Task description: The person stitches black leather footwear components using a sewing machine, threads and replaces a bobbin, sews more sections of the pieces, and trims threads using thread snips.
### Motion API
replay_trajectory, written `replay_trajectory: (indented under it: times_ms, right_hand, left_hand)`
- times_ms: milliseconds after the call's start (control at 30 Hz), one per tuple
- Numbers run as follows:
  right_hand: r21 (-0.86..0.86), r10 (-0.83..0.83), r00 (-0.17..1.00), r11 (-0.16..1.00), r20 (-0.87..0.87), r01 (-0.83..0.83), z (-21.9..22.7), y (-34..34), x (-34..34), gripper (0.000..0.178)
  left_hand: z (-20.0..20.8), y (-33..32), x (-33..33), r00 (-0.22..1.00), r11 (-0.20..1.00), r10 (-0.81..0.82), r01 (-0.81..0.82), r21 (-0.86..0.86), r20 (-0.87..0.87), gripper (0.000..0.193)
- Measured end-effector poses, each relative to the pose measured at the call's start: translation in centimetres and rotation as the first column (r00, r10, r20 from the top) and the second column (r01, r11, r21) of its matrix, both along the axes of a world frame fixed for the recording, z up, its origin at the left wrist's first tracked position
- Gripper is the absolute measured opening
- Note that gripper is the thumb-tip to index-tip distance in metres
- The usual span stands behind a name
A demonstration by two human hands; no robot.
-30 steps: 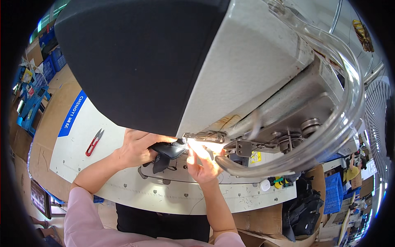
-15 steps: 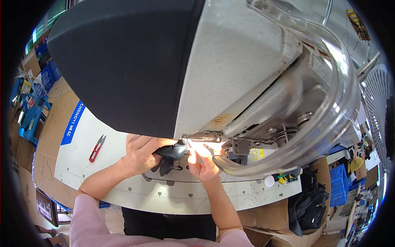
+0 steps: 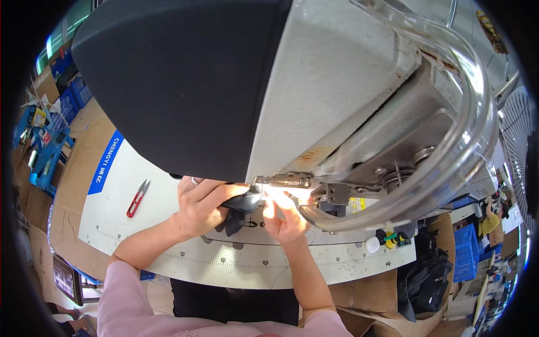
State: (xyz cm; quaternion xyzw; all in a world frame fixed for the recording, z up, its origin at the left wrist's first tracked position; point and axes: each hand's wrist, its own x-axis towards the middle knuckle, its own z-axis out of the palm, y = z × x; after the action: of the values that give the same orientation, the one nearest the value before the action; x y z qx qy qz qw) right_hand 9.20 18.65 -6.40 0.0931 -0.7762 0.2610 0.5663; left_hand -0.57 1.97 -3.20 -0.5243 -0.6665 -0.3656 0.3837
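Under the head of a sewing machine (image 3: 337, 95), a black padded piece (image 3: 242, 203) with dark flaps hanging from it lies at the lit needle area. My left hand (image 3: 199, 205) is closed on this piece from the left, its fingertips partly hidden below the machine's dark cover. Close by on the right, my right hand (image 3: 286, 219) has its thumb and fingers bent together beside the needle area. Bright glare washes out those fingertips, and what they pinch cannot be made out. Red-handled thread snips (image 3: 138, 199) lie on the white tabletop (image 3: 224, 268), left of my left hand.
A clear curved tube (image 3: 474, 112) arches around the machine's right side. At the table's right edge sit a white round cap (image 3: 371, 244) and small bobbins. Beyond it, a cardboard box (image 3: 368, 292) holds black pieces (image 3: 424, 281). A blue crate (image 3: 465, 253) stands farther right.
The whole view has shifted slightly, so the machine and table appear a little farther right. Both hands stay at the needle area, with only slight finger movement.
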Motion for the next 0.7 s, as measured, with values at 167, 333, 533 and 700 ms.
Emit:
replay_trajectory:
  times_ms: [167,333,533,700]
  right_hand:
    - [0.04,0.025,1.0,0.999,0.007,-0.025,0.9,-0.2,0.2,0.023]
    - [-0.003,-0.006,1.0,1.0,0.016,0.006,1.0,-0.3,0.4,0.019]
    - [0.065,-0.116,0.993,0.991,0.005,0.115,0.1,-0.3,0.4,0.021]
    - [0.017,-0.088,0.996,0.996,0.013,0.088,-0.2,-0.2,0.4,0.022]
  left_hand:
    - [-2.4,0.1,-0.4,0.997,1.0,0.018,-0.018,-0.001,0.074,0.035]
    - [-1.1,0.3,0.2,0.979,0.999,-0.041,0.041,0.005,0.199,0.035]
    - [0.5,0.3,0.2,0.999,0.999,0.005,-0.007,0.045,0.046,0.035]
    - [-0.1,0.3,0.1,0.991,1.0,-0.013,0.01,0.023,0.134,0.036]
